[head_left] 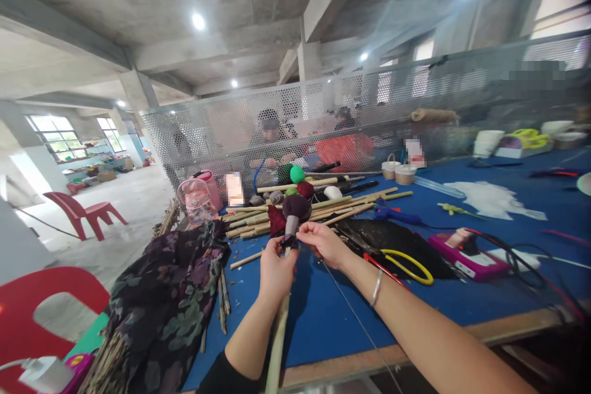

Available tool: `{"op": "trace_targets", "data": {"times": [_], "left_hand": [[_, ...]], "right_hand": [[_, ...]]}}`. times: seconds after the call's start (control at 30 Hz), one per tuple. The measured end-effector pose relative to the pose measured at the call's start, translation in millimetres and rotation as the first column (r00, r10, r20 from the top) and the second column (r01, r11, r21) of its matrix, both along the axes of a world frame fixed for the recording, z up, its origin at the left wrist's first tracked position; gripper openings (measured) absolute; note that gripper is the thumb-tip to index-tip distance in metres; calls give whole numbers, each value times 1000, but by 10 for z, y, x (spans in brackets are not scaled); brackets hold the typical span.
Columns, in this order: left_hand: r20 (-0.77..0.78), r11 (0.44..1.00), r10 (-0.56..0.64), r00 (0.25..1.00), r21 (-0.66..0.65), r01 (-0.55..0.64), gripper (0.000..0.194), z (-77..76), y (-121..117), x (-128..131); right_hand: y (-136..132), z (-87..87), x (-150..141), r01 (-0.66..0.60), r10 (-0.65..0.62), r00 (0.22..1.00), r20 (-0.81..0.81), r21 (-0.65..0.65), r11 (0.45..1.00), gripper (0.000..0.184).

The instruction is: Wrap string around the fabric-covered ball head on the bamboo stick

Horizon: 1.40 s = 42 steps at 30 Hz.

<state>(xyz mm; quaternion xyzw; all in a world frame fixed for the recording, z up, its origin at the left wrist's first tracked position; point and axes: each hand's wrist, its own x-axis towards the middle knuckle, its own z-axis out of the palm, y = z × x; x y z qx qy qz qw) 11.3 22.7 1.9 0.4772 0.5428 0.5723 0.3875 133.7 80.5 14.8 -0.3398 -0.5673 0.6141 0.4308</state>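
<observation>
Two hands are meeting at the wrapped neck (pixel 289 240) of a pale stick (pixel 277 345).
Over the blue table (pixel 318 326), the left hand (pixel 276 268) is grasping the stick near its top; the right hand (pixel 324 244) is pinching beside it, on what I can't tell. A thin strand (pixel 356 315) is trailing past the table edge: a snag could loosen the wrapping, a slack left grip could let the stick twist.

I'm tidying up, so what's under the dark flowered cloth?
Dry stalks stick out from under the dark flowered cloth at its lower left. Whatever lies beneath its middle is covered, so I can't tell how far they run.
</observation>
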Motion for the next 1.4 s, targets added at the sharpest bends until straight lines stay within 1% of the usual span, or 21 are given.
{"op": "trace_targets", "data": {"times": [0.13, 0.2, 0.3, 0.4, 0.5, 0.57, 0.6, 0.67, 0.7, 0.77, 0.83, 0.87, 0.9, 0.97, 1.07, 1.13, 1.2, 1.3, 1.4], "left_hand": [[45, 1000, -6, 999, 16, 6, 33, 21, -2, 4], [106, 999, -34, 994, 21, 32, 33, 40, -4, 5], [249, 990, -142, 958, 19, 142, 33, 57, 5, -7], [335, 965, -246, 910, -3, 262, 34, 56, 7, -19], [375, 951, -248, 893, -84, 299, 33, 54, -14, -10], [415, 940, -251, 875, -110, 322, 31, 51, -31, 4], [424, 929, -272, 864, -118, 350, 30, 46, -36, 11], [387, 915, -298, 872, -144, 377, 31, 29, -40, 27], [342, 922, -286, 895, -156, 354, 34, 15, -40, 35], [222, 959, -211, 952, -140, 245, 46, -18, -39, 53], [101, 988, -128, 987, -76, 136, 57, -50, -40, 68], [41, 992, -111, 993, -50, 113, 57, -62, -41, 73], [-18, 994, -105, 994, -33, 104, 53, -71, -43, 76], [-92, 994, -109, 990, -29, 107, 40, -80, -43, 80], [-72, 994, -108, 991, -31, 106, 32, -75, -33, 76], [-35, 995, -100, 994, -31, 99, 30, -66, -21, 63], [-17, 997, -73, 997, -36, 72, 30, -54, -9, 37], [-8, 999, -29, 1000, -36, 29, 29, -22, -6, -13], [9, 999, -27, 1000, -25, 27, 28, 30, -23, -44]], "right_hand": [[-21, 32, 12, -50, 48, 998, -48, -37, 998, 33], [-7, 18, 4, -88, 81, 991, -104, -58, 994, 35], [47, -21, -19, -143, 125, 976, -179, -93, 985, 36], [101, -45, -16, -200, 173, 969, -176, -151, 968, 33], [130, -59, 33, -257, 224, 961, -165, -216, 942, 33], [139, -80, 80, -259, 226, 961, -162, -225, 939, 32], [143, -94, 101, -248, 218, 964, -152, -225, 942, 31], [151, -124, 130, -206, 184, 977, -112, -230, 951, 30], [154, -135, 134, -184, 167, 982, -88, -235, 954, 31], [155, -145, 126, -159, 151, 987, -48, -240, 958, 32], [146, -138, 104, -152, 152, 988, -19, -234, 960, 30], [138, -132, 91, -151, 154, 988, -4, -232, 961, 28], [129, -125, 80, -148, 155, 988, 12, -229, 962, 27], [107, -118, 61, -141, 153, 987, 39, -224, 964, 27], [82, -124, 42, -136, 146, 988, 52, -162, 977, 31], [74, -128, 33, -123, 128, 989, 74, -76, 990, 33], [70, -119, 32, -81, 76, 990, 119, 41, 996, 35], [56, -69, 47, -3, -36, 983, 178, 215, 977, 32], [17, 8, 66, 29, -93, 980, 177, 336, 942, 27]]}}
